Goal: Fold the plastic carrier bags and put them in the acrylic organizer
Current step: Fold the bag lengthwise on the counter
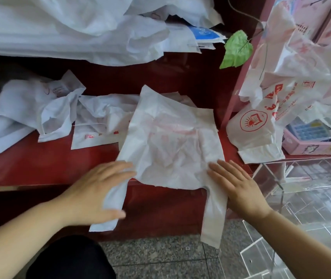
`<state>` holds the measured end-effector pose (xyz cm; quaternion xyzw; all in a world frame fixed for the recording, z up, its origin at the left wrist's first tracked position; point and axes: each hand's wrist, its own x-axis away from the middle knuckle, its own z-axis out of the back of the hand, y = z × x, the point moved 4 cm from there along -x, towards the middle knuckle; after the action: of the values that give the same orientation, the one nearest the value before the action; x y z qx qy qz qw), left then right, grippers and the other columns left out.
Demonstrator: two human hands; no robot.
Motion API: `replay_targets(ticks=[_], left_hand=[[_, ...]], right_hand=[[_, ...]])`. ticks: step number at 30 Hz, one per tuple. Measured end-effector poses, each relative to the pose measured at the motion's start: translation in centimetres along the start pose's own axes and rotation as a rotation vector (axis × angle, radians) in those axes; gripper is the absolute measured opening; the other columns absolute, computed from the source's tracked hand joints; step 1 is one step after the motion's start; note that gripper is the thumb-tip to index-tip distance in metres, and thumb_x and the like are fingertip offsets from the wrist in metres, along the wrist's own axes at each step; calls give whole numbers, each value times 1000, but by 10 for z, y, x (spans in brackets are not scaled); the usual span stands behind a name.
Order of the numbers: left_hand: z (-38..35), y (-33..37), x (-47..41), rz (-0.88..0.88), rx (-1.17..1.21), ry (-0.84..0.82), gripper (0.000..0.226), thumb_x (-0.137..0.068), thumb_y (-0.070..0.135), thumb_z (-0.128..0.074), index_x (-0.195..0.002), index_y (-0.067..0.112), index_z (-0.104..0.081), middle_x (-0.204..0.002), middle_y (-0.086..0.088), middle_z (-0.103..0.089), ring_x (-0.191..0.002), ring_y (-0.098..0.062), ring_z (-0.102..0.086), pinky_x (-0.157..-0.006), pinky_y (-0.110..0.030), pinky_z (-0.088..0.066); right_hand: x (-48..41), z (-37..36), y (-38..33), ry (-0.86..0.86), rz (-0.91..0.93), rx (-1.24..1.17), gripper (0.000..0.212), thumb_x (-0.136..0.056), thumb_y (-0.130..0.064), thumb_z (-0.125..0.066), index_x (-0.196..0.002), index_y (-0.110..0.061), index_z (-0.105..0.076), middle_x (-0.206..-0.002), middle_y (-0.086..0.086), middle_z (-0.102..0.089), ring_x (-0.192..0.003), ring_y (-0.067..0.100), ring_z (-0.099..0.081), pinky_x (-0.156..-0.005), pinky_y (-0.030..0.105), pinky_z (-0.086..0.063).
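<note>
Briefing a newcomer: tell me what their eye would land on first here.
First, the white bag spread flat in the middle of the red table, its handles hanging over the near edge, with the left hand and right hand flat on its near corners. Next, the crumpled bags heaped behind on the left, and the clear organizer at lower right.

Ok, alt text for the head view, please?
A left hand and right hand rest flat on a white carrier bag spread on a red counter, its handles hanging over the edge. More bags lie behind; an acrylic organizer stands at right.
</note>
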<state>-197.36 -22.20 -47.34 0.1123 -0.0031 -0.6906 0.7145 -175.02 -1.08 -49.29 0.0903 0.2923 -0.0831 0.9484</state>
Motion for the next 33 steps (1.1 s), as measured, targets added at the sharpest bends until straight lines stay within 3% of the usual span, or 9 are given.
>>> replay_targets(ticks=[4,9,13,18,20,23,28,30,33], left_hand=[[-17,-6,9,-33,-276,-156,116,-50,78,-40,-147,23,-7,-155,7,6,-142,-7,6,-113,-23,2],[-14,-8,-4,-93,-271,-106,137,-39,54,-84,-147,23,-5,-143,5,-34,-142,-5,6,-111,-29,-7],[-13,3,-20,-135,-197,77,115,-43,31,-90,-140,31,-28,-137,1,-35,-136,-13,-21,-109,-27,-7],[-15,12,-41,-133,-59,204,76,-51,2,-75,-117,31,-53,-123,-1,-60,-118,-10,-39,-107,-37,-27],[-8,7,-46,0,257,229,70,-64,-10,-71,-100,50,-61,-108,29,-61,-112,11,-43,-102,-38,-38],[0,7,-45,182,525,131,81,-77,0,-70,-62,76,-48,-77,58,-45,-94,32,-42,-97,-9,-26],[2,8,-44,485,789,319,47,-85,5,-61,-50,36,-66,-49,14,-56,-49,2,-49,-52,-8,-34],[6,4,-52,625,757,408,35,-89,16,-57,-55,8,-60,-51,0,-42,-49,-10,-34,-49,-23,-24],[13,0,-71,757,650,387,42,-92,26,-51,-56,8,-42,-53,-1,-35,-52,-17,-32,-48,-30,-20]], right_hand=[[-4,7,5,66,-108,-152,32,-76,-19,-53,-104,-8,-66,-104,12,-69,-107,23,-56,-97,31,-35],[6,24,26,-12,-290,-267,41,-57,-9,-69,-97,1,-69,-101,16,-68,-105,18,-51,-94,20,-35],[12,31,35,-88,-429,-412,43,-65,-8,-66,-107,-2,-66,-108,0,-60,-108,21,-57,-94,3,-31],[11,38,31,-130,-567,-544,46,-73,5,-68,-116,-12,-60,-113,-2,-60,-111,13,-55,-92,16,-39],[11,40,31,-146,-645,-624,52,-75,14,-63,-112,-21,-59,-111,-4,-61,-106,7,-55,-89,14,-39],[12,42,30,-136,-733,-669,51,-76,15,-61,-108,-24,-61,-101,-8,-61,-95,4,-58,-77,4,-42],[-1,49,30,-37,-926,-822,22,-81,0,-62,-74,-21,-60,-74,-1,-58,-70,17,-57,-65,24,-43],[-13,45,36,-3,-1056,-852,20,-86,-11,-54,-67,-15,-53,-62,1,-52,-53,9,-55,-51,17,-43],[-38,33,43,36,-1134,-766,12,-86,1,-49,-77,5,-57,-70,19,-58,-62,19,-49,-55,25,-37]])
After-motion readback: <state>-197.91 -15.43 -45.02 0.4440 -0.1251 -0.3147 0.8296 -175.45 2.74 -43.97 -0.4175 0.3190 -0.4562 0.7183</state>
